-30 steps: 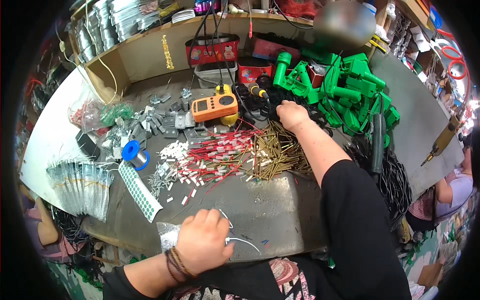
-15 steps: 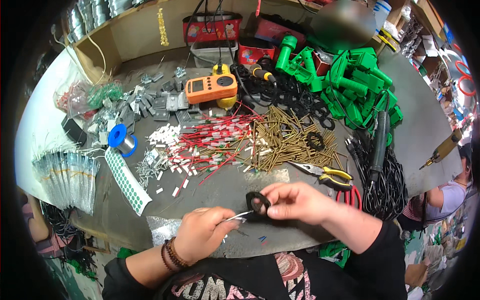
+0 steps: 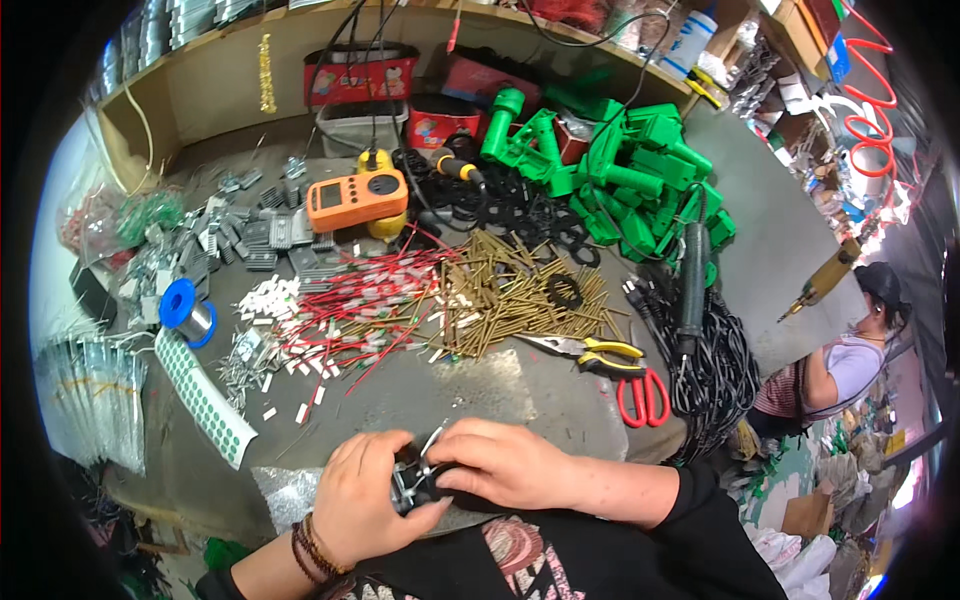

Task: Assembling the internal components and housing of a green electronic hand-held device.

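Low at the front edge of the bench, both hands meet around a small dark part with shiny silver bits (image 3: 405,484). My left hand (image 3: 362,492), beaded bracelets at its wrist, curls its fingers and thumb around this part. From the other side, my right hand (image 3: 510,464) pinches a black ring-like piece (image 3: 470,490) against it; most of that piece is hidden by the fingers. A thin silver strip (image 3: 433,438) sticks up between the hands. Its lower end cannot be made out.
Beyond lie red wires (image 3: 365,295), brass-coloured rods (image 3: 500,290), black rings and green plastic housings (image 3: 640,170). Yellow-black pliers (image 3: 600,352), red-handled scissors (image 3: 643,398) and black cables (image 3: 715,380) are at right. An orange meter (image 3: 357,198), solder spool (image 3: 188,313) and sticker sheet (image 3: 205,400) sit left.
My hands have come closer together and lower, toward my body. The black ring, held up in my right hand before, is now partly hidden between them. The view has shifted rightward.
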The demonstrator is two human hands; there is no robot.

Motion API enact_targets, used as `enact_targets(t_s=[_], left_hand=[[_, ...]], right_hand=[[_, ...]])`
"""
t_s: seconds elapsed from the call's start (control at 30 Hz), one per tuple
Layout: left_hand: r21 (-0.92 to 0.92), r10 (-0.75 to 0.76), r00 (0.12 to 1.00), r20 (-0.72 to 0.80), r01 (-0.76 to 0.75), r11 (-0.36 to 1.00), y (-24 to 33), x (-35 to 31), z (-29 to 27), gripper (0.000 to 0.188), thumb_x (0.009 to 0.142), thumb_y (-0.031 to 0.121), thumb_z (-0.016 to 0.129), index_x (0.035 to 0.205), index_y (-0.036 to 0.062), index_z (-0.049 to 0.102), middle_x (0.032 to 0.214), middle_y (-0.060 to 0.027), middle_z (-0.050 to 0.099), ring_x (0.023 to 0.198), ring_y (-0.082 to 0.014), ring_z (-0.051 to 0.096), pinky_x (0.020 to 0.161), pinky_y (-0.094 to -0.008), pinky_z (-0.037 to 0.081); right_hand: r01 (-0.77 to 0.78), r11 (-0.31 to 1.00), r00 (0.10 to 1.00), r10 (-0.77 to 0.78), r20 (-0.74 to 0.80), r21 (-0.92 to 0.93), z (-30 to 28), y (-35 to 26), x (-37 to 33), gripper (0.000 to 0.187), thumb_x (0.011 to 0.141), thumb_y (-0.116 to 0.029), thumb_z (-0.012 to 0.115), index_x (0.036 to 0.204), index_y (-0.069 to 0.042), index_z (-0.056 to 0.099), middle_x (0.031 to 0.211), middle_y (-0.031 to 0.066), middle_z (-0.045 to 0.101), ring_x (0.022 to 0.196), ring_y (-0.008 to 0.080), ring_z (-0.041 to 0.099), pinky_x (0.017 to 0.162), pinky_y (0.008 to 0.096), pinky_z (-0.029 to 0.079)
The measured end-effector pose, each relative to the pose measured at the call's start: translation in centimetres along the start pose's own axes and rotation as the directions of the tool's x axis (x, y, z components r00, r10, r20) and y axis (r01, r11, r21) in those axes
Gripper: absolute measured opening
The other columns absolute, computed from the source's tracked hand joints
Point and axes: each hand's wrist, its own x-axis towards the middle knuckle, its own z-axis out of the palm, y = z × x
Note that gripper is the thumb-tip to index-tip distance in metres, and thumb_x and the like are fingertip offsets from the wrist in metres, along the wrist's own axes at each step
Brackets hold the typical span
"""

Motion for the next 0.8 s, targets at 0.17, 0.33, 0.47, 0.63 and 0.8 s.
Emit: enact_targets(t_s=[0.17, 0.33, 0.47, 0.63, 0.8], left_hand=[[0.265, 0.115, 0.993, -0.027, -0.104, 0.959, 0.1, 0.0, -0.9, 0.068, 0.06, 0.04, 0.088, 0.109, 0.0036, 0.058, 0.114, -0.0132, 0.06, 0.106, -0.0344, 0.058, 0.093, -0.047, 0.042], [0.234, 0.073, 0.997, -0.033, -0.063, 0.97, 0.4, 0.5, -1.4, 0.067, 0.062, 0.036, 0.087, 0.113, 0.0039, 0.059, 0.117, -0.0166, 0.06, 0.11, -0.0365, 0.058, 0.094, -0.0484, 0.042], [0.165, 0.186, 0.978, 0.092, -0.199, 0.966, -0.8, 0.4, -1.2, 0.055, 0.065, 0.032, 0.085, 0.109, 0.0065, 0.064, 0.117, -0.0125, 0.066, 0.104, -0.0334, 0.063, 0.093, -0.045, 0.045], [0.129, 0.129, 0.991, 0.025, -0.131, 0.983, -0.8, 0.1, -1.1, 0.049, 0.066, 0.03, 0.083, 0.106, 0.008, 0.065, 0.116, -0.0103, 0.068, 0.1, -0.0322, 0.065, 0.088, -0.0439, 0.048], [0.17, 0.214, 0.976, 0.045, -0.219, 0.961, -0.5, 0.7, -1.1, 0.05, 0.068, 0.031, 0.082, 0.108, 0.0078, 0.065, 0.115, -0.0102, 0.069, 0.099, -0.032, 0.065, 0.088, -0.0437, 0.048]], right_hand=[[-0.011, 0.873, 0.997, 0.05, 0.066, -0.488, -0.2, -0.3, 0.5, 0.024, 0.092, -0.029, 0.07, 0.09, -0.008, 0.06, 0.075, 0.0062, 0.064, 0.064, 0.0283, 0.068, 0.055, 0.0369, 0.052], [0.087, 0.846, 0.95, 0.088, 0.298, -0.527, -1.5, 0.0, 0.2, 0.032, 0.095, -0.037, 0.063, 0.083, -0.008, 0.056, 0.068, 0.0067, 0.061, 0.062, 0.0276, 0.066, 0.052, 0.0388, 0.051], [0.066, 0.891, 0.821, 0.207, 0.532, -0.45, -4.9, 0.4, 2.4, 0.028, 0.098, -0.037, 0.058, 0.086, -0.012, 0.06, 0.074, 0.0085, 0.064, 0.069, 0.0309, 0.068, 0.058, 0.0437, 0.053], [-0.289, 0.218, 0.848, 0.511, -0.144, -0.932, -17.6, 12.1, 6.8, 0.015, 0.085, -0.014, 0.062, 0.097, -0.01, 0.071, 0.092, 0.0145, 0.069, 0.089, 0.0318, 0.071, 0.076, 0.0452, 0.059], [-0.47, -0.006, 0.796, 0.43, -0.426, -0.883, -25.5, 21.3, 1.4, 0.012, 0.087, -0.011, 0.062, 0.097, -0.006, 0.068, 0.111, 0.0148, 0.064, 0.094, 0.0348, 0.07, 0.078, 0.0455, 0.058]])
